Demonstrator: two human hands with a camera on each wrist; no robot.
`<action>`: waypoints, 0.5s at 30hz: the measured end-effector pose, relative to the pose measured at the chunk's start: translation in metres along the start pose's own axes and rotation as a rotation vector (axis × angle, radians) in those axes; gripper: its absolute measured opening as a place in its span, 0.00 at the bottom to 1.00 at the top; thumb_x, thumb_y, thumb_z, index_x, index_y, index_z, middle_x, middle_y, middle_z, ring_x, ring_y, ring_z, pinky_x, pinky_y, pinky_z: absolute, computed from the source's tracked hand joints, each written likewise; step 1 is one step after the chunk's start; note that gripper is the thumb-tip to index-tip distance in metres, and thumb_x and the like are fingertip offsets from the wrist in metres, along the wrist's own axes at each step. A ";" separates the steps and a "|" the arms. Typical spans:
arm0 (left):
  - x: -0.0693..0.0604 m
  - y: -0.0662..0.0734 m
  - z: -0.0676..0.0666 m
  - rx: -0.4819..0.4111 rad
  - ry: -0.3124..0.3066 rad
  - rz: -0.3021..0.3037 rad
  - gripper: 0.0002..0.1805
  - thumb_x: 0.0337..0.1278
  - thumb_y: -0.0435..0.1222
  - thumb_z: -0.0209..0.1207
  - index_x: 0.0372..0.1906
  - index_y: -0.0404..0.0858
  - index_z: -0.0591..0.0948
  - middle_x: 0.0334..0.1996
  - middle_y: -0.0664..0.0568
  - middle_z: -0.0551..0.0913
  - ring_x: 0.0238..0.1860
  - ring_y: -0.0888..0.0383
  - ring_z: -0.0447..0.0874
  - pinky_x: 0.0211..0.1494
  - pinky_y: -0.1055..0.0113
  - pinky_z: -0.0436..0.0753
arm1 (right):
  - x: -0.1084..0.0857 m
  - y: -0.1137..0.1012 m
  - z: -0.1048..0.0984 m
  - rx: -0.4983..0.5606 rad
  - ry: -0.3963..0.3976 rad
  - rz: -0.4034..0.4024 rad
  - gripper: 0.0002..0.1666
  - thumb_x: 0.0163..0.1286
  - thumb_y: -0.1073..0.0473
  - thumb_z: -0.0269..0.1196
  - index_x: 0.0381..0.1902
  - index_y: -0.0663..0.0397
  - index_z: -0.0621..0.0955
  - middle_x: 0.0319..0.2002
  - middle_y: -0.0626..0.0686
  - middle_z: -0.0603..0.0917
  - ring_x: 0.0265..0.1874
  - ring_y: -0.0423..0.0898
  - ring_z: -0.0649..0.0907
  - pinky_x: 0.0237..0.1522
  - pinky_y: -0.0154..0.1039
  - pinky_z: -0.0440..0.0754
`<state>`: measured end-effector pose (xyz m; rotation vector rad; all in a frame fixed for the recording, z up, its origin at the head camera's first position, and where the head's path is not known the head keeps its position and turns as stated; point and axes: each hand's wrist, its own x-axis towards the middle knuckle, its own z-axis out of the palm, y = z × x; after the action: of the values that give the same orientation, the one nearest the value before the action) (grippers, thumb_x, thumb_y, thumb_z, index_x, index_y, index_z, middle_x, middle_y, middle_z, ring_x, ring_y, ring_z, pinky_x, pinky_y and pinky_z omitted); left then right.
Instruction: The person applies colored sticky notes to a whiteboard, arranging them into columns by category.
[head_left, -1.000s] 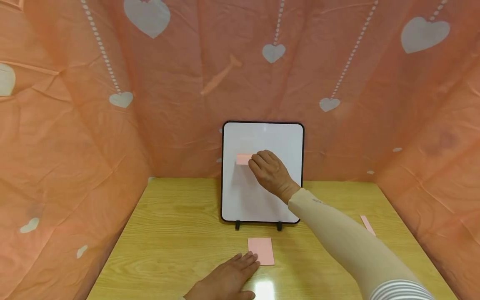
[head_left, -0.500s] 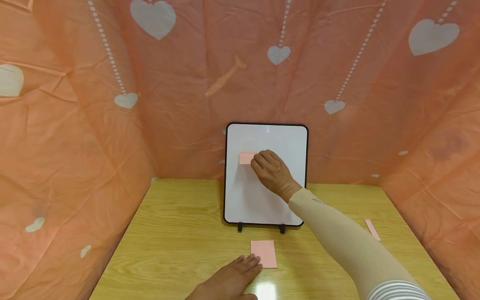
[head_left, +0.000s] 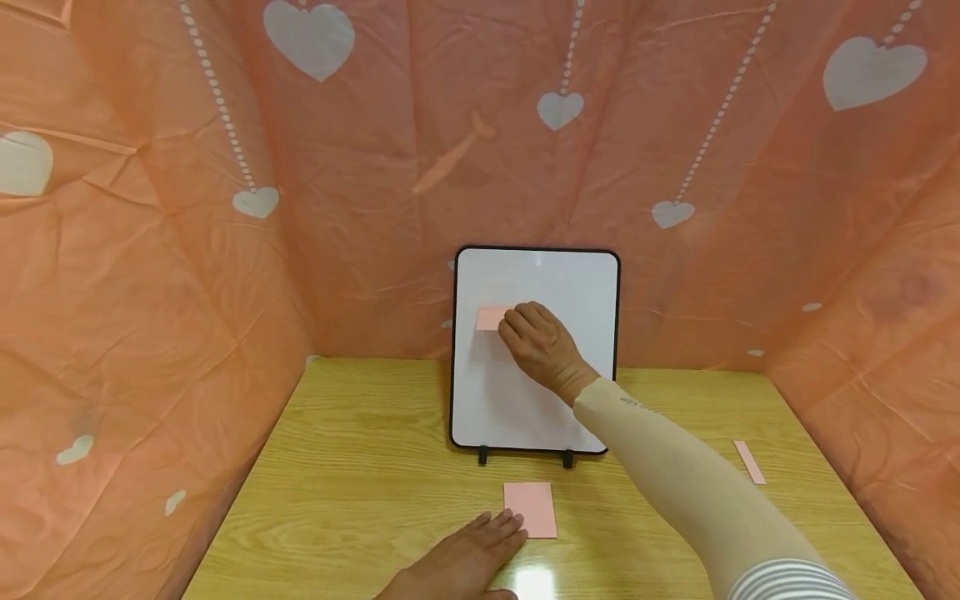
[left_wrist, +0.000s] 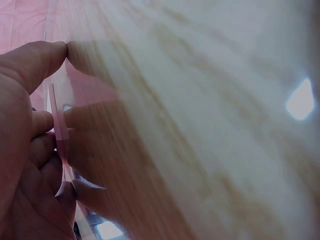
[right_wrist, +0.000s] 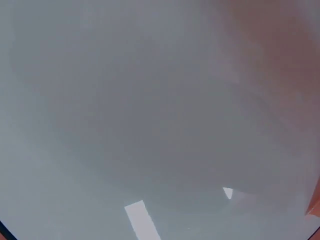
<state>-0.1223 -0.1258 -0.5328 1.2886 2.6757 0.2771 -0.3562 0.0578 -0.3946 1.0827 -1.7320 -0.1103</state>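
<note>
In the head view a whiteboard (head_left: 536, 267) with a black rim stands upright on two small black feet. My right hand (head_left: 538, 340) is in front of its face, fingers curled at the right end of a pink sticky note (head_left: 491, 318). The hand hides that end, and whether the note touches the board cannot be told. My left hand (head_left: 471, 557) lies on the table with straight fingers, its fingertips on the lower left corner of a pink sticky note pad (head_left: 534, 504). The pad (left_wrist: 59, 117) shows edge-on beside the fingers in the left wrist view.
A narrow pink strip (head_left: 749, 462) lies on the wooden table (head_left: 360, 450) at the right. Orange cloth (head_left: 360, 275) with pale hearts hangs around the back and sides. In the right wrist view the glossy board surface (right_wrist: 125, 125) fills nearly everything.
The head view has shifted slightly. My right hand and the sticky note have moved a little to the left across the board. The left hand stays at the pad.
</note>
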 end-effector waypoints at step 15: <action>-0.001 0.000 -0.001 -0.041 -0.010 -0.011 0.42 0.79 0.64 0.42 0.82 0.41 0.65 0.82 0.49 0.64 0.83 0.54 0.60 0.82 0.57 0.68 | -0.010 -0.007 0.003 0.024 -0.094 0.039 0.13 0.81 0.67 0.56 0.33 0.59 0.80 0.37 0.55 0.84 0.40 0.50 0.83 0.51 0.43 0.86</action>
<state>-0.1224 -0.1265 -0.5323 1.2601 2.6534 0.3210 -0.3539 0.0591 -0.4072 1.0752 -1.8425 -0.1179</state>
